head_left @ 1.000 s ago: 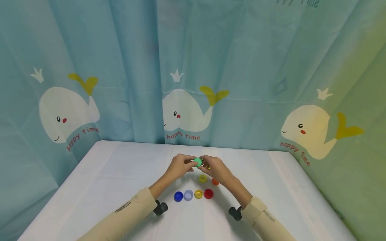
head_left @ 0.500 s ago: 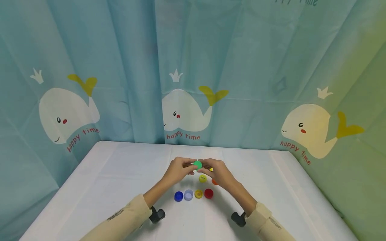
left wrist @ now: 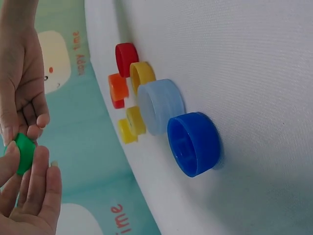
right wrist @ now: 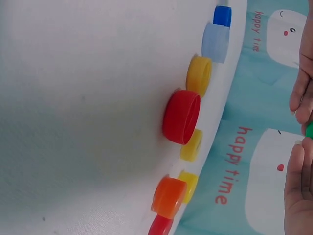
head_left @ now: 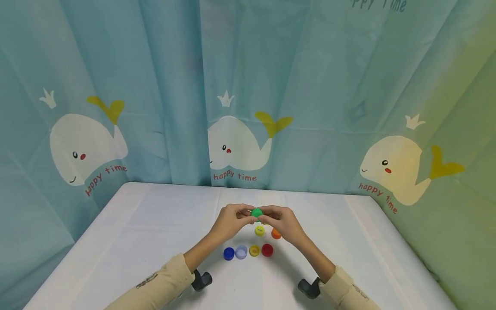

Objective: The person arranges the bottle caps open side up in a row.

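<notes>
A green bottle cap [head_left: 256, 212] is held above the far part of the white table, between my two hands. My left hand [head_left: 229, 223] pinches it from the left with thumb and fingers. From the right, my right hand [head_left: 284, 221] pinches the same cap at its edge. In the left wrist view the green cap [left wrist: 25, 154] shows between the fingertips of both hands, partly covered by a thumb. Only a sliver of the green cap [right wrist: 309, 130] enters the right wrist view.
Below the hands stand a blue cap [head_left: 229, 253], a pale translucent cap [head_left: 241, 252], a yellow cap [head_left: 254, 250] and a red cap [head_left: 267, 250]. Behind them are another yellow cap [head_left: 259, 230], an orange cap [head_left: 276, 234] and further caps. A whale-print curtain [head_left: 329, 107] hangs behind.
Both hands have come slightly lower in the head view, and the green cap has shifted a little right and tilted. The fingers of both hands have closed in around it.
</notes>
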Action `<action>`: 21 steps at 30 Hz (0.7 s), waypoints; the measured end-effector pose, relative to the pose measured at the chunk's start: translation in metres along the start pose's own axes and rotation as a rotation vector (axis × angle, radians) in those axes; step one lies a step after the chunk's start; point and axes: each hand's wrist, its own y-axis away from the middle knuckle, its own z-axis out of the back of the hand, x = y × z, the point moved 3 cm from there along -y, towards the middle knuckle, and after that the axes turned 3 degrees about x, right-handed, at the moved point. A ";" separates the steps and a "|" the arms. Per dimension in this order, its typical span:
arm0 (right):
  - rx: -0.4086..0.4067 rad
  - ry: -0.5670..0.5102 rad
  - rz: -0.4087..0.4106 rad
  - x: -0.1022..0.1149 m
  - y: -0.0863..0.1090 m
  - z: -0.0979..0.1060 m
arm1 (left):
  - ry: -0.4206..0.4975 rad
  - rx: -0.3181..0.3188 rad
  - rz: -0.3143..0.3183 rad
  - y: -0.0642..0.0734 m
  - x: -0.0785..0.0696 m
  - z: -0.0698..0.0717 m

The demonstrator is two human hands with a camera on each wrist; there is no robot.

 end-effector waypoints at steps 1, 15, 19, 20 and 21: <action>0.001 -0.009 -0.005 0.001 0.001 0.000 | 0.005 0.003 0.002 0.000 0.000 0.000; -0.057 0.084 0.080 0.048 0.020 -0.001 | 0.130 0.119 -0.010 0.001 0.004 -0.003; -0.072 0.163 0.133 0.054 0.023 -0.004 | 0.125 0.160 -0.007 0.002 0.003 -0.005; -0.073 0.181 0.144 0.055 0.023 -0.004 | 0.125 0.165 -0.006 0.002 0.003 -0.005; -0.074 0.199 0.151 0.056 0.024 -0.004 | 0.123 0.168 -0.008 0.003 0.003 -0.005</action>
